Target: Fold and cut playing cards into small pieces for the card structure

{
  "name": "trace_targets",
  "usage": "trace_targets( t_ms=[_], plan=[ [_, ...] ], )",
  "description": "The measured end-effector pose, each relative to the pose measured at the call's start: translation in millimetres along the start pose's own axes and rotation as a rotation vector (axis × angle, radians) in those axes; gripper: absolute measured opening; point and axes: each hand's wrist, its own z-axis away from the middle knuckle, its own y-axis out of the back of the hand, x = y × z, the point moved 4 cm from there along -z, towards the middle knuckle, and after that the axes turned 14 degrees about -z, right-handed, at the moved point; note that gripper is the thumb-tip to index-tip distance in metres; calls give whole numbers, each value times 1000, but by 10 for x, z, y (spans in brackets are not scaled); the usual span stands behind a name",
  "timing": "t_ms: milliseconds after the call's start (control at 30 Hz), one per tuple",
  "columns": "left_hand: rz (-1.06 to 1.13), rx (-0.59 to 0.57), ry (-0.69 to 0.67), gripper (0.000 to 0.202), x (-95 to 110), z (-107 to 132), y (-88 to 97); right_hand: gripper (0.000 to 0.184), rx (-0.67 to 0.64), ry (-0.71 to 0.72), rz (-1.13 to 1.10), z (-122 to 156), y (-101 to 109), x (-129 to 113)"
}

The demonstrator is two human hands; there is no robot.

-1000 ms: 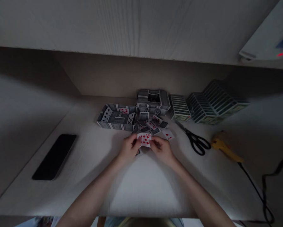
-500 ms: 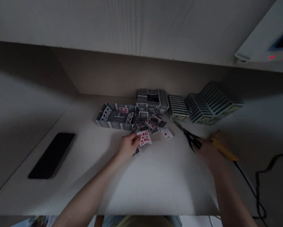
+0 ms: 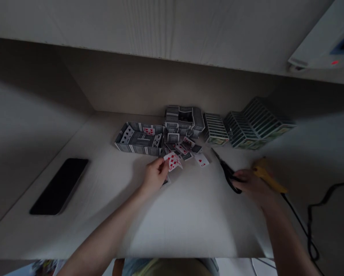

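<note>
Pinched in my left hand (image 3: 153, 174) is a playing card (image 3: 173, 161) with red diamonds, its edges cut and bent. My right hand (image 3: 248, 182) has its fingers at the handles of black scissors (image 3: 227, 171), whose blades point away toward the card pile. Loose cut playing cards (image 3: 186, 155) lie in a heap just beyond my left hand, with a two of hearts (image 3: 201, 160) at the heap's right side. A card piece (image 3: 166, 181) lies partly under my left hand. Behind it stands an open box made of cards (image 3: 139, 148).
A card-built structure with an opening (image 3: 172, 119) stands at the back wall beside green-edged card stacks (image 3: 216, 130) and larger ones (image 3: 264, 122). A yellow glue gun (image 3: 271, 180) with a black cord lies right of my right hand. A phone (image 3: 59, 186) lies at left.
The scissors have turned and shifted slightly toward me, with my right-hand fingers now at their handles. My left hand still holds the card, now tilted differently.
</note>
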Motion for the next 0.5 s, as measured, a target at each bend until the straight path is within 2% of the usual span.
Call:
trace_targets(
  t_ms=[100, 133, 200, 300, 400, 500],
  plan=[
    [56, 58, 10, 25, -20, 6, 19, 24, -209, -149, -473, 275, -172, -122],
    [69, 75, 16, 24, -31, 7, 24, 27, -247, -169, -585, 363, -246, -171],
    [96, 99, 43, 23, -51, 6, 27, 38, -237, -169, -769, 497, -394, -263],
    [226, 103, 124, 19, -61, 7, 11, 63, -242, -29, -1010, 565, -634, -467],
    [443, 30, 194, 16, -14, 28, -40, 74, -257, 81, -1084, 506, -843, -698],
    [514, 11, 237, 13, 33, 63, -54, 80, -341, 141, -1143, 431, -1025, -882]
  ],
)
